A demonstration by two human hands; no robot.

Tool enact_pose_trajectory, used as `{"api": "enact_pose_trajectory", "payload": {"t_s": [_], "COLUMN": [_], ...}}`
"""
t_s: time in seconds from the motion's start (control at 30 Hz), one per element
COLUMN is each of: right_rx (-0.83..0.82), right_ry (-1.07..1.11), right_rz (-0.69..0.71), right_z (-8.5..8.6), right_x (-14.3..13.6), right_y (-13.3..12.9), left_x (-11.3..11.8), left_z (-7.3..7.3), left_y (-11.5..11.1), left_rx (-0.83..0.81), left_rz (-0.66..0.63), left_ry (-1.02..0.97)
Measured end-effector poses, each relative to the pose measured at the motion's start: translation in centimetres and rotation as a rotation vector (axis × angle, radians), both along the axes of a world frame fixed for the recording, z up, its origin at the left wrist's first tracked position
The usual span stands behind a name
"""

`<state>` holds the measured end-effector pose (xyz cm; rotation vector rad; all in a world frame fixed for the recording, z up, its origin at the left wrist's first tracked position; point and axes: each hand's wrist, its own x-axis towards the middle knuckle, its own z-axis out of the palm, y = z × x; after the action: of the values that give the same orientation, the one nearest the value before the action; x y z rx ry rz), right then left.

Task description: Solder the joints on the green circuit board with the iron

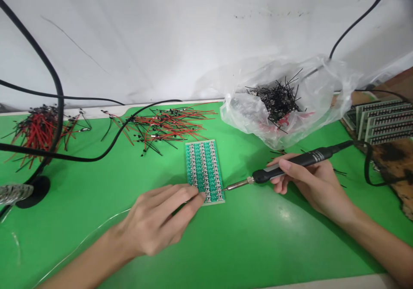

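A green circuit board [203, 164] with three columns of small metal parts lies flat on the green mat. My left hand [167, 216] reaches over its lower left edge, fingers pinched around thin solder wire [97, 229]. That wire trails back under my left wrist toward the lower left. In my right hand [303, 179] is a black soldering iron [290, 166], gripped like a pen. Its metal tip points left and meets the board's lower right part, close to my left fingertips. Whether the tip touches a pad is too small to tell.
Red and black wired parts [171, 123] lie behind the board, with another heap [38, 130] at far left. A clear plastic bag [238, 112] holds black wired parts. Boards [387, 121] stand at right. Black cables [97, 155] cross the left side near a solder spool [16, 193].
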<state>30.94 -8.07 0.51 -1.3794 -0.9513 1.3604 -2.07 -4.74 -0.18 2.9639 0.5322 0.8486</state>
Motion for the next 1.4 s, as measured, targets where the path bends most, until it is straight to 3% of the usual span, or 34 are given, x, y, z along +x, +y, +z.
{"api": "enact_pose_trajectory", "payload": {"t_s": [0.97, 1.4], "right_rx": [0.004, 0.023], "right_ry": [0.019, 0.034], "right_rz": [-0.023, 0.045], "right_z": [0.04, 0.10], "right_x": [0.05, 0.11], "right_y": [0.27, 0.01], "left_x": [-0.26, -0.17], "left_z": [0.25, 0.48], "left_y": [-0.32, -0.41], "left_rx": [0.036, 0.010], "left_rz": [0.036, 0.021], "left_ry": [-0.020, -0.008]}}
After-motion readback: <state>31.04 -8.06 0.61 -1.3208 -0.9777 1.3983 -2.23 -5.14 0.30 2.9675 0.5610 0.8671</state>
